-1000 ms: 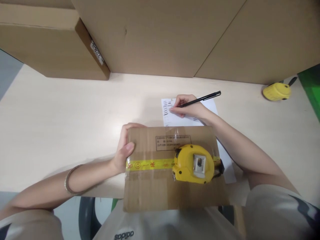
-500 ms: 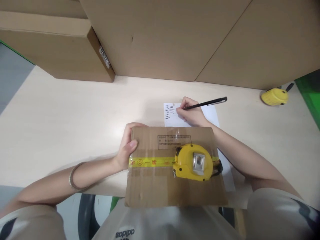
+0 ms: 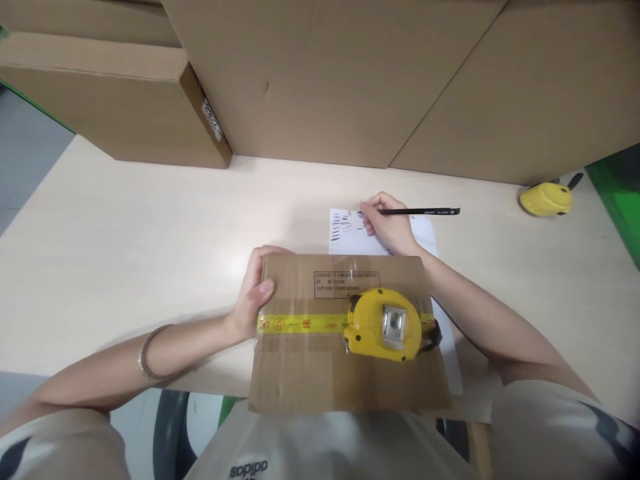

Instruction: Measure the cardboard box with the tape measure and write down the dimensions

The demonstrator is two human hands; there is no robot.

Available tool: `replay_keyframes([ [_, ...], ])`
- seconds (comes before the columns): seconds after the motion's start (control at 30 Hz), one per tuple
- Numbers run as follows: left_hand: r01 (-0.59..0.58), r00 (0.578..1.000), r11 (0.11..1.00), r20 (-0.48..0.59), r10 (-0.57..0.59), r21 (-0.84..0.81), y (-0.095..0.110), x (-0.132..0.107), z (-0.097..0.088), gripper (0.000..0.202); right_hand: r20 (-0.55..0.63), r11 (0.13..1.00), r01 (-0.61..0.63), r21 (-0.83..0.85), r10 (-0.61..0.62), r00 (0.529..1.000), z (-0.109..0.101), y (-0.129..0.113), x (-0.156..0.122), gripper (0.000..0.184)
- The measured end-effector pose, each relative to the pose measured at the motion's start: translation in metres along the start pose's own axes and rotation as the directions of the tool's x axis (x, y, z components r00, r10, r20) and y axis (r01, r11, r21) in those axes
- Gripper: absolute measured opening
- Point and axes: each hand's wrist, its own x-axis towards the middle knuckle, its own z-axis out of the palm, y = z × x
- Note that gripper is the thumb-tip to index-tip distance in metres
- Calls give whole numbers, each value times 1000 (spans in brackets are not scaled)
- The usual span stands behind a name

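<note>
We are seeing the taped brown cardboard box lying over the middle of the tabletop's near edge, its long axis seemingly running left to right. The left hand is wrapping partly closed around its far-left corner, thumb on the top face, fingers going out of sight behind. On the top face's right half, across a yellow tape strip, the yellow palm-sized tape measure is resting untouched.

Just beyond the box, the white paper sheet is lying on the tabletop, its nearer part running out of view behind the box. The right hand, clearly the nearer one to the writing, is pinching the slim black pen with curled fingers. The pen is pointing left toward the sheet's far-left corner, its barrel nearly parallel to the tabletop's far side; we are not managing to tell whether the tip is touching.

Beneath, the pale, smooth tabletop is spreading both ways. Toward its far-right corner a second yellow tape measure is sitting, and large brown cartons are walling off the far edge.
</note>
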Motion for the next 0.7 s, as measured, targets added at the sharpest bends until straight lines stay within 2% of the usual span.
replay_keyframes([
  [0.07, 7, 1000, 1000, 6, -7, -5, 1, 1, 0, 41, 10, 1000, -4, 5, 4, 1000, -1, -1, -2, 40],
  [0.17, 3, 1000, 1000, 14, -3, -18, 2, 2, 1, 39, 130, 1000, 0, -1, 0, 992, -6, -13, -5, 43],
  [0.3, -8, 999, 1000, 33, 8, -21, 1, 2, 1, 38, 309, 1000, 22, -9, -18, 951, -9, -29, -7, 47],
  [0.4, 1, 999, 1000, 36, 0, -23, -1, 1, -1, 39, 401, 1000, 1, -12, 3, 916, -6, -31, -9, 51],
  [0.57, 2, 999, 1000, 55, -2, -15, -2, 0, -4, 37, 448, 1000, 3, -24, 8, 894, -3, -28, -9, 49],
  [0.7, 37, 999, 999, 24, -37, -12, -3, -2, -4, 37, 464, 999, 17, -42, 5, 886, -4, -28, -7, 47],
])
